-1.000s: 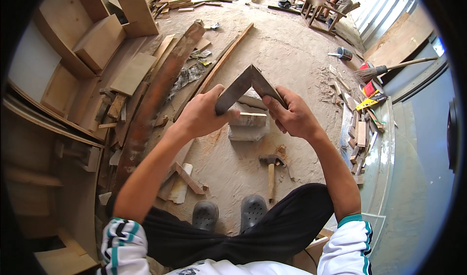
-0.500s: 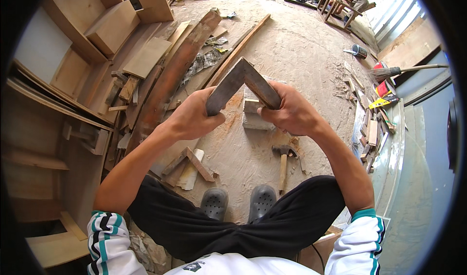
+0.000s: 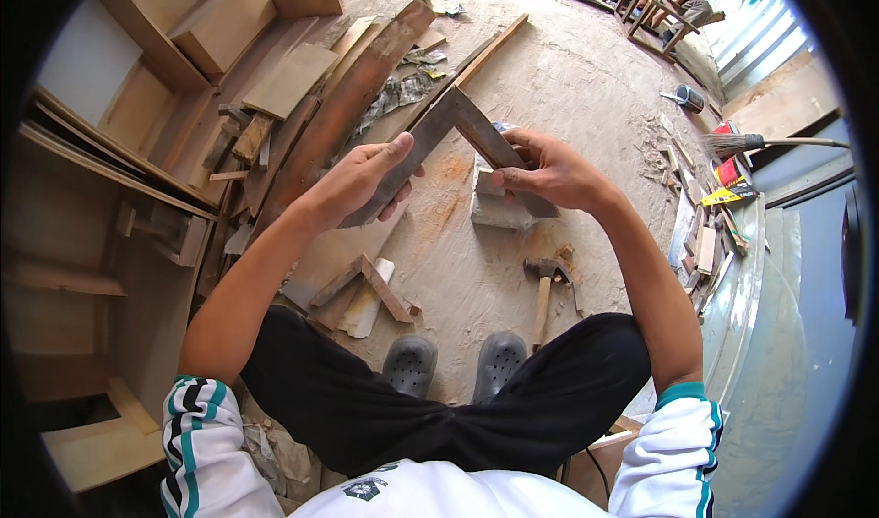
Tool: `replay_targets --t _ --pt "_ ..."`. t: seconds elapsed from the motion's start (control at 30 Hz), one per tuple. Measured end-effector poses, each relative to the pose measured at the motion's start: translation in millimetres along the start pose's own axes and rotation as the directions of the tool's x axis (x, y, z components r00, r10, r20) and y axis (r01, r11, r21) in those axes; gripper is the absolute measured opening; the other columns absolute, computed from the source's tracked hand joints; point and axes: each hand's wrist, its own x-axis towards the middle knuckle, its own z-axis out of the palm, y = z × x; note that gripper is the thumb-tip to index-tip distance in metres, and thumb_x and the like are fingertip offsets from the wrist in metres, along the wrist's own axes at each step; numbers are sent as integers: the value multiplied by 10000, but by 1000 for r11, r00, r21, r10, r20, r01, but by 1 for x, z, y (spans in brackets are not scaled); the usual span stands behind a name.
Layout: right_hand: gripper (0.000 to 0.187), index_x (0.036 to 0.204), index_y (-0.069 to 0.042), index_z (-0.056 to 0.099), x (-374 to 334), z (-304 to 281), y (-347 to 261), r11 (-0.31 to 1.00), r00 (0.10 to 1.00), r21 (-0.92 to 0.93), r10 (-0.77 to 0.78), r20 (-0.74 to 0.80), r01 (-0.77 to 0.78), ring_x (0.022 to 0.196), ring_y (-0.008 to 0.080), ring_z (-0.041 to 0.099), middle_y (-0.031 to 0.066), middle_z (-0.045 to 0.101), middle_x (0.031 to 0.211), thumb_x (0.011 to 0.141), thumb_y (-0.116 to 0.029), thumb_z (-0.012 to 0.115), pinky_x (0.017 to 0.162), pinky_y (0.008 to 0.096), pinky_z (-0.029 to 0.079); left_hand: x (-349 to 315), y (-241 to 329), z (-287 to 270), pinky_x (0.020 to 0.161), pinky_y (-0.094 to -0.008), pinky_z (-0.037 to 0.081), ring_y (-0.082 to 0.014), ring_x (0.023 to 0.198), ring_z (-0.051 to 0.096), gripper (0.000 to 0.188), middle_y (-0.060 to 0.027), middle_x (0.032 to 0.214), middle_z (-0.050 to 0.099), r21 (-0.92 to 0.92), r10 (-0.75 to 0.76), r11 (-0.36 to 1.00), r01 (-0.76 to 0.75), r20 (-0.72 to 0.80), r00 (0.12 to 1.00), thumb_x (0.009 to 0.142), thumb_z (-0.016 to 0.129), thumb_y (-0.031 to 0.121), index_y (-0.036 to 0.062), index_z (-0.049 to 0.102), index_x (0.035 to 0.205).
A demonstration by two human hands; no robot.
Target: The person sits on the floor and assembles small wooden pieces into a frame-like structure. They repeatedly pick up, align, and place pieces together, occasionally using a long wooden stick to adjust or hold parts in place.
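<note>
Two dark wooden strips joined at a right angle form an L-shaped wooden corner piece (image 3: 442,124), held up in front of me with its corner pointing away. My left hand (image 3: 359,181) grips the left strip from below, thumb on top. My right hand (image 3: 549,172) pinches the right strip near its lower end. Under the piece, on the dusty floor, lies a pale block (image 3: 499,208). A hammer (image 3: 544,289) with a wooden handle lies on the floor just in front of my right knee.
Planks, boards and offcuts are piled on my left (image 3: 275,97). A small joined wooden piece and a white roll (image 3: 366,294) lie by my left foot. Scraps, a broom (image 3: 760,141) and a can (image 3: 689,98) line the right side. Another person sits by a wooden frame (image 3: 659,5) far off.
The corner piece has stayed in both hands and shifted slightly. My left hand has slid lower along its strip. The view has tilted a little.
</note>
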Motion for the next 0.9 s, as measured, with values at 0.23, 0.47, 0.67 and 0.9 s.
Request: replay_targets --t 0.23,0.47,0.67,0.9 --pt "366 1192 16 648 18 5 22 989 984 38 136 115 -141 785 84 623 29 684 951 988 -284 688 701 261 521 -10 -1 -10 482 -272 515 -151 554 622 530 -104 787 649 -163 -341 929 332 -27 940 1088 380 457 -20 591 1180" --pt "335 1098 -5 712 25 10 27 941 960 195 264 96 -278 578 59 579 8 672 782 1056 -300 559 489 232 465 -9 -4 -21 487 -251 557 -162 595 646 459 -183 927 680 -324 -383 866 381 59 922 1091 337 302 -45 440 1373" --pt "304 1082 -9 690 22 18 8 889 918 232 390 73 -396 458 102 580 96 753 899 1040 -249 508 339 240 431 -1 -22 -33 466 -242 540 -142 590 642 442 -130 890 677 -164 -480 868 469 -27 877 1078 370 275 -68 559 1283" --pt "314 1075 -4 668 19 17 1 845 875 236 480 67 -481 467 105 610 122 766 887 989 -259 507 350 240 463 4 -23 -29 397 -216 453 -62 478 558 408 -15 768 640 132 -512 847 515 -57 857 1065 422 308 20 682 1191"
